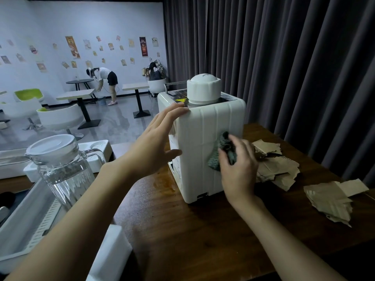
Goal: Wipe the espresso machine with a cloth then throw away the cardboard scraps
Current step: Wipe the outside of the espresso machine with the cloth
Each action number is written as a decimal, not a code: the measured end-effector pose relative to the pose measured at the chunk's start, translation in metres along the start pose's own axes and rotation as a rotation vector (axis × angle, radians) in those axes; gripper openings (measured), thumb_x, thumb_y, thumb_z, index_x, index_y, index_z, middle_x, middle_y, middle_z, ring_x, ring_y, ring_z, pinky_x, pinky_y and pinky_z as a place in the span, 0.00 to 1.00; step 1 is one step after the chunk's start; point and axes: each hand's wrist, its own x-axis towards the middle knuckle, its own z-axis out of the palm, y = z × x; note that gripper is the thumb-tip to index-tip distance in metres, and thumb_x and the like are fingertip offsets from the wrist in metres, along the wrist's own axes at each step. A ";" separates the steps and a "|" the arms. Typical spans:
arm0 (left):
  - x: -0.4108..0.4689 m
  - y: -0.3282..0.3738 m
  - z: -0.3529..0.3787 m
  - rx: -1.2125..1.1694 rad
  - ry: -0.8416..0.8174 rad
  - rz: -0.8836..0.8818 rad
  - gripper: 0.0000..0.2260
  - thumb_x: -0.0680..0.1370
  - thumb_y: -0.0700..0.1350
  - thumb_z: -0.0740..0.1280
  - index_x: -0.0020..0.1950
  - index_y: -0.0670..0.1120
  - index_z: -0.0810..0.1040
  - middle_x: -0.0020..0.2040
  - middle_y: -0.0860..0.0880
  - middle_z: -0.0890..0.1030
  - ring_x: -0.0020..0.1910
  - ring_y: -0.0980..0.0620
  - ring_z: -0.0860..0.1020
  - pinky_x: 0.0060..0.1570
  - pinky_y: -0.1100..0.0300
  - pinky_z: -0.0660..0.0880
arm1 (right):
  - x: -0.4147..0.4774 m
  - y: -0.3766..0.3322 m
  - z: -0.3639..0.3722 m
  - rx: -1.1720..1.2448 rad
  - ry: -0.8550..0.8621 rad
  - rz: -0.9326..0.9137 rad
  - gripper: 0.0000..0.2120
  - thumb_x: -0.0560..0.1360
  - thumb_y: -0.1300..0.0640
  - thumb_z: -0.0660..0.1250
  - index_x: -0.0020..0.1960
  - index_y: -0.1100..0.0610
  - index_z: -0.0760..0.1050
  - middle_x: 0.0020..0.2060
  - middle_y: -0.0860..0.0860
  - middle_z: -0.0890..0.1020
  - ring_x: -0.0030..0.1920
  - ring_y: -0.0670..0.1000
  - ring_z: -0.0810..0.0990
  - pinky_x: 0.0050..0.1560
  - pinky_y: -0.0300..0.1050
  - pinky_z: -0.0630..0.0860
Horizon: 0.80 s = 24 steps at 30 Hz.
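Wiping espresso machine: right hand pinches soft, limp cloth; left hand splayed, bracing nine-o'clock side; light cardboard scraps at three.

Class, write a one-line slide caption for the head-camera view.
Left hand steadies the white espresso machine while right hand wipes it with a dark cloth.

On top of the espresso machine, just past my left fingers, I see a yellow warning-triangle sticker; its print is too small to read. The posters on the far wall are too blurred to make out.
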 end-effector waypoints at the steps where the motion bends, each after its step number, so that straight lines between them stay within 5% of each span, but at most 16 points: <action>1: 0.000 0.000 0.000 0.000 0.002 -0.001 0.45 0.69 0.40 0.80 0.77 0.54 0.58 0.80 0.55 0.58 0.79 0.54 0.57 0.76 0.57 0.57 | -0.003 -0.006 0.003 -0.008 -0.012 -0.034 0.18 0.73 0.65 0.72 0.62 0.63 0.77 0.54 0.56 0.80 0.54 0.42 0.73 0.54 0.21 0.66; 10: 0.000 -0.001 0.000 -0.009 0.009 0.015 0.44 0.69 0.39 0.80 0.77 0.53 0.59 0.80 0.54 0.59 0.79 0.54 0.58 0.76 0.56 0.58 | -0.012 -0.025 0.013 0.050 -0.114 -0.198 0.17 0.71 0.67 0.74 0.59 0.65 0.78 0.51 0.55 0.79 0.51 0.44 0.75 0.56 0.23 0.67; 24: 0.000 0.002 -0.002 -0.027 -0.008 -0.009 0.43 0.69 0.40 0.79 0.77 0.53 0.59 0.80 0.54 0.59 0.79 0.52 0.59 0.77 0.49 0.61 | 0.024 0.001 -0.005 -0.001 0.091 0.037 0.15 0.73 0.66 0.72 0.59 0.65 0.78 0.52 0.58 0.80 0.53 0.50 0.77 0.55 0.21 0.65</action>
